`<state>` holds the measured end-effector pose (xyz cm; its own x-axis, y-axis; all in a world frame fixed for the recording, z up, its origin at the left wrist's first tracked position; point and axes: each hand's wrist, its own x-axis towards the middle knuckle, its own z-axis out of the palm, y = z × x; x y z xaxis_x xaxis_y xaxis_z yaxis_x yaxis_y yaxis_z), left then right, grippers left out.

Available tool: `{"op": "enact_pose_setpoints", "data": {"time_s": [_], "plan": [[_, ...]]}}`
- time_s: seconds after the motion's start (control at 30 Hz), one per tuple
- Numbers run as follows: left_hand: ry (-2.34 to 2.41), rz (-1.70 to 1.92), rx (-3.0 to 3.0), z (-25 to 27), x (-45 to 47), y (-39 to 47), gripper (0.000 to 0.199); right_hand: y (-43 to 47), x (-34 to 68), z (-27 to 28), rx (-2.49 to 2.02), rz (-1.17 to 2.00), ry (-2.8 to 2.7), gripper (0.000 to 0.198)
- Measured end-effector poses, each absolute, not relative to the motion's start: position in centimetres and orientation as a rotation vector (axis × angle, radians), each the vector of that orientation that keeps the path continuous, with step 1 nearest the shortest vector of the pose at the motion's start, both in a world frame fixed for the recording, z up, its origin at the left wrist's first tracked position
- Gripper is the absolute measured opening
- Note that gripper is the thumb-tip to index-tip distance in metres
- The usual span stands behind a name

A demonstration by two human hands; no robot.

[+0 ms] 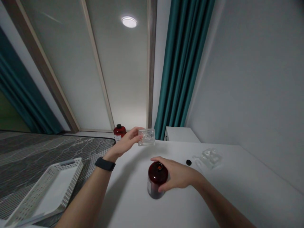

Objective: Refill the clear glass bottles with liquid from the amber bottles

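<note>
My left hand (pixel 133 137), with a black band on the wrist, grips a small clear bottle (pixel 147 137) by one end. The bottle lies on its side in the air above the far edge of the table. My right hand (pixel 174 174) is wrapped around a dark red-brown bottle (pixel 157 179) that stands upright on the white table. Its cap is off and the round mouth shows. A black cap (pixel 188 162) lies on the table to the right of that hand. Farther right lie clear, crumpled-looking pieces (pixel 211 157) whose kind I cannot make out.
A second red-brown bottle (pixel 119 131) with a dark cap stands beyond my left wrist. At the lower left, a white perforated basket (pixel 51 186) sits on a grey striped surface (pixel 95 148). A white cabinet (pixel 181 134) stands past the table (pixel 185 209), by a teal curtain (pixel 182 63).
</note>
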<state>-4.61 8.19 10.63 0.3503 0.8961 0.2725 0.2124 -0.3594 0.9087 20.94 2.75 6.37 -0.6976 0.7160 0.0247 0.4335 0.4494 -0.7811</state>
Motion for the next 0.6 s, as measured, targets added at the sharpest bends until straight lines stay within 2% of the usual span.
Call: {"op": "enact_pose_setpoints", "data": {"time_s": [0.27,0.37,0.5,0.6], "plan": [[0.887,1.081,1.783,9.9,-4.1,8.5,0.037,5.1,21.7,6.1,-1.032,1.105,-2.123,0.066],[0.887,1.098,1.788,9.6,-3.9,8.6,0.041,6.1,22.1,5.4,-1.018,1.042,-2.094,0.069],[0.927,1.128,1.832,9.2,-3.2,8.6,0.045,6.8,22.8,4.9,-0.983,1.076,-2.096,0.087],[0.925,1.133,1.887,8.8,-2.6,8.7,0.045,7.2,23.4,5.4,-0.941,1.068,-1.994,0.077]]}}
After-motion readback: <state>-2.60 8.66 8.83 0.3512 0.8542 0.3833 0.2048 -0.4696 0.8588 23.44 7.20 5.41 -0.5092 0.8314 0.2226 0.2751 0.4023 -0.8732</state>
